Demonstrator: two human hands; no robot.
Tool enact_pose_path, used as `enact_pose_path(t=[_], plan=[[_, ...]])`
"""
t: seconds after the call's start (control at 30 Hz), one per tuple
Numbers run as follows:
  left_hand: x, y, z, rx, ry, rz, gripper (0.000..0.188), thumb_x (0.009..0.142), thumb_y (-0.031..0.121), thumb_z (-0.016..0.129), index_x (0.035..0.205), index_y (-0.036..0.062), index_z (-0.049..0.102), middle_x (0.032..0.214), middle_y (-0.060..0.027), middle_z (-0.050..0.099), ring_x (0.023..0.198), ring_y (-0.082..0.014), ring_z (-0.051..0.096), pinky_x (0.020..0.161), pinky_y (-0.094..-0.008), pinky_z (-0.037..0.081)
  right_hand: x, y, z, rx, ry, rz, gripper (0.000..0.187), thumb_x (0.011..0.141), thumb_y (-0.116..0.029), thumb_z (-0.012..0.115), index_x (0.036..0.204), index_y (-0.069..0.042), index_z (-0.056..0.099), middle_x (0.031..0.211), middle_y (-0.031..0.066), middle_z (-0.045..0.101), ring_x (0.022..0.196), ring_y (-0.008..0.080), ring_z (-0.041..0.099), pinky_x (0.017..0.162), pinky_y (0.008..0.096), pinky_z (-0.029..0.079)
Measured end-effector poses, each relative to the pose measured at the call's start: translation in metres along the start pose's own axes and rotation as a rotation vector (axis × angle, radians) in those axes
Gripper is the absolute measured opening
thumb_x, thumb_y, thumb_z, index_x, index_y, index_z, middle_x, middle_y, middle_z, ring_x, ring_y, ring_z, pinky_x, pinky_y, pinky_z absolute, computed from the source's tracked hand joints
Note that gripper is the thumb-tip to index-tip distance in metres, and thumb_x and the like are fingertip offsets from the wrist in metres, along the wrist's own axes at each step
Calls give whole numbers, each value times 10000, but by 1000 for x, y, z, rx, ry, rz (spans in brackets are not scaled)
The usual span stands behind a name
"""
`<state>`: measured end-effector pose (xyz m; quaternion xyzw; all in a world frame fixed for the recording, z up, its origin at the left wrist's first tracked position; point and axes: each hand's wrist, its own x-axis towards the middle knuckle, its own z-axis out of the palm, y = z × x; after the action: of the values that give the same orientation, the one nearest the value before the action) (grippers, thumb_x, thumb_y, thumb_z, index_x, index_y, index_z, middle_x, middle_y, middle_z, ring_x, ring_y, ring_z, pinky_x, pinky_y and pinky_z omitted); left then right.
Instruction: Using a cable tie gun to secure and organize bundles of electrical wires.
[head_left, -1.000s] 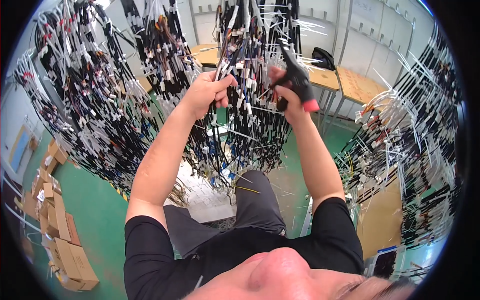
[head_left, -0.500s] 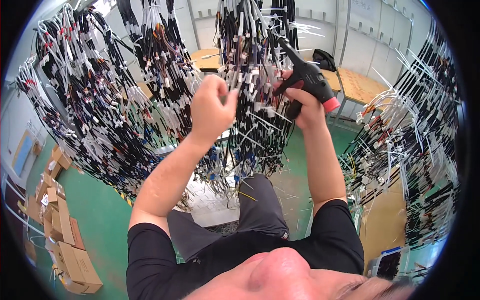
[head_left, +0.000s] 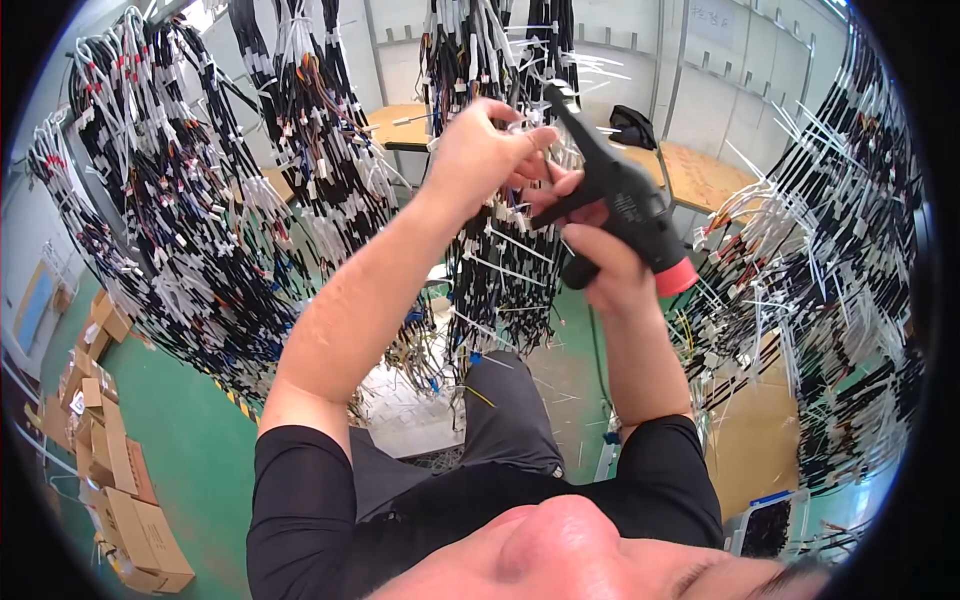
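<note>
Two hands (head_left: 485, 150) (head_left: 612, 250), one handheld tool (head_left: 628, 195), one black bag (head_left: 632, 127), one bin (head_left: 799, 516), countless cables (head_left: 505, 285)

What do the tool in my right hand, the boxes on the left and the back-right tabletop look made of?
Tool: probably hard plastic, satin black, smooth and moulded-looking, with a red end.
Boxes: cardboard, dull brown, with folded flaps.
Tabletop: perhaps wood or plywood, tan and mottled; laminate could look alike.

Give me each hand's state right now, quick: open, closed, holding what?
Left hand: fingers bent, by the hanging wires; cannot tell whether closed on anything.
Right hand: closed around a black tool.
</note>
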<state>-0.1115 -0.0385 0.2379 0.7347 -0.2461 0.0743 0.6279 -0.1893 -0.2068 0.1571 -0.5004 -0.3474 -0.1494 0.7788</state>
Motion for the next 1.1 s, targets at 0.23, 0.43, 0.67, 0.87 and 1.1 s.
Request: enact_pose_path(t=[0.23,0.43,0.67,0.87,1.1], plan=[[16,13,-48,1022,53,583,210,816,221,721,864,16,728,828,-220,726,846,-439,719,833,-499,588,-4,51,33,110,-119,1,443,876,98,569,1299,-28,583,1540,160,508,1425,267,533,1218,441,371],[26,12,-76,809,-45,194,235,946,178,701,1057,-14,780,740,-54,711,634,-145,672,614,-326,535,9,79,12,21,47,-148,441,821,5,646,1257,-53,630,1462,144,607,1371,236,566,1193,439,374],[20,9,-68,773,124,310,317,970,279,717,1135,14,774,913,-137,791,792,-231,744,757,-364,563,24,119,-38,-55,84,79,605,903,-7,690,1488,-27,539,1315,28,682,1231,146,602,1125,341,408],[40,1,-72,615,131,213,367,1027,345,696,1088,-11,761,690,-20,659,575,-117,562,576,-295,462,38,115,-40,19,35,53,604,889,22,685,1473,-11,534,1270,17,681,1242,156,603,1114,325,408],[37,-11,-56,-46,-7,-26,404,1120,358,556,1094,-5,729,683,77,482,517,-32,378,473,-210,260,45,105,-55,96,7,54,596,864,62,664,1449,-6,573,1248,47,693,1211,154,627,1103,328,435]])
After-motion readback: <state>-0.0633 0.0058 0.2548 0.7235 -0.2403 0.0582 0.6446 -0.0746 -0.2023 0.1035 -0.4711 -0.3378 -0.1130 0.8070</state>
